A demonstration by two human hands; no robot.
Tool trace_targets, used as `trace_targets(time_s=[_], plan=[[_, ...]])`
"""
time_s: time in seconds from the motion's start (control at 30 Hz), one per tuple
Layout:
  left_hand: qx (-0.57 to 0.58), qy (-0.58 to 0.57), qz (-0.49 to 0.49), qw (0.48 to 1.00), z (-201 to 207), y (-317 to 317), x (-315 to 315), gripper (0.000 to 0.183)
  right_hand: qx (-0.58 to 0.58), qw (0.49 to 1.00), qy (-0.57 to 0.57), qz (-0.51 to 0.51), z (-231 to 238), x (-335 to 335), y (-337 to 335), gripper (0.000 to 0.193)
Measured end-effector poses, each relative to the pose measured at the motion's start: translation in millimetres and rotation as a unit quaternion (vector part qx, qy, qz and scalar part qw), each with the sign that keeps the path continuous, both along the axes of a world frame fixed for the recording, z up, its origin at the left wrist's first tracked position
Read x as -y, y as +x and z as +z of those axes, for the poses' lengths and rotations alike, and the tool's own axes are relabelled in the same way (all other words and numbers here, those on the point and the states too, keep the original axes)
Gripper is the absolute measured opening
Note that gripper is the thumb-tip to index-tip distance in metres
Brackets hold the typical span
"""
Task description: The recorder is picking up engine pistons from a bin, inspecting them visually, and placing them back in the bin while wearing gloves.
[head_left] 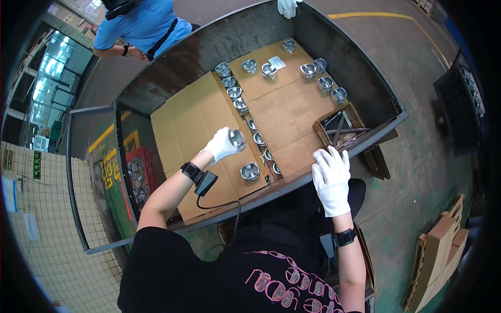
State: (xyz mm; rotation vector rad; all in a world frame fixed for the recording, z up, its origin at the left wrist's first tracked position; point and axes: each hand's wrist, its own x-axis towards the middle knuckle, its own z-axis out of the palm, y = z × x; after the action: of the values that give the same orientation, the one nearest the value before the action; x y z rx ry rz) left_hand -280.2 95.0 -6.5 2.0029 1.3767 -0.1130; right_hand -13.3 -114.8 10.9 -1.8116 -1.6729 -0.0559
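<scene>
My left hand point(219, 147), in a white glove, grips a shiny metal piston point(238, 139) above a brown cardboard sheet point(188, 115) in a large metal bin point(172, 77). Just below it on the sheet stands another piston point(250, 171). My right hand point(332, 183), also gloved, is at the bin's near rim with its fingers stretched out and nothing in them. Beside those fingers is a small open box point(319, 128) holding dark, slender items. Several pistons show in the gap between cardboard sheets, and more stand on the right-hand sheet point(279, 120).
A person in a blue shirt point(143, 31) stands beyond the bin. Over its far corner hangs a white glove point(287, 7); whether a hand fills it I cannot tell. A metal frame point(73, 172) juts out left, near a red crate point(142, 175). Flattened cardboard point(436, 255) lies right.
</scene>
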Motion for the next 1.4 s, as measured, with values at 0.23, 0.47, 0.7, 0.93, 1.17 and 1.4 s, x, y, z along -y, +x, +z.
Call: trace_targets(time_s=[0.23, 0.47, 0.7, 0.93, 1.17, 1.4], plan=[[-0.047, -0.045, 0.041, 0.997, -139.6, -34.3, -7.1, 0.056, 0.035, 0.998, -0.057, 0.001, 10.6, -1.5, -1.2, 0.026], [-0.043, 0.027, 0.045, 0.998, -159.3, -31.9, 4.3, 0.061, 0.032, 0.996, -0.083, -0.007, 11.9, -5.5, -4.7, 0.025], [-0.163, -0.116, -0.123, 0.972, -119.1, -6.3, -35.1, 0.067, 0.011, 0.997, -0.071, 0.027, 16.2, -7.4, 8.2, 0.027], [-0.083, -0.004, -0.188, 0.979, -112.9, 124.2, -103.7, 0.049, -0.005, 0.996, -0.023, -0.091, 5.3, -17.9, 67.4, 0.028], [0.043, 0.190, -0.364, 0.911, -164.3, 286.5, -138.8, 0.036, 0.000, 0.997, -0.039, -0.073, 6.1, -29.0, 73.5, 0.025], [-0.039, 0.055, -0.333, 0.941, -207.0, 379.9, -135.7, 0.044, -0.020, 0.994, -0.074, -0.079, 0.8, -28.5, 76.4, 0.026]])
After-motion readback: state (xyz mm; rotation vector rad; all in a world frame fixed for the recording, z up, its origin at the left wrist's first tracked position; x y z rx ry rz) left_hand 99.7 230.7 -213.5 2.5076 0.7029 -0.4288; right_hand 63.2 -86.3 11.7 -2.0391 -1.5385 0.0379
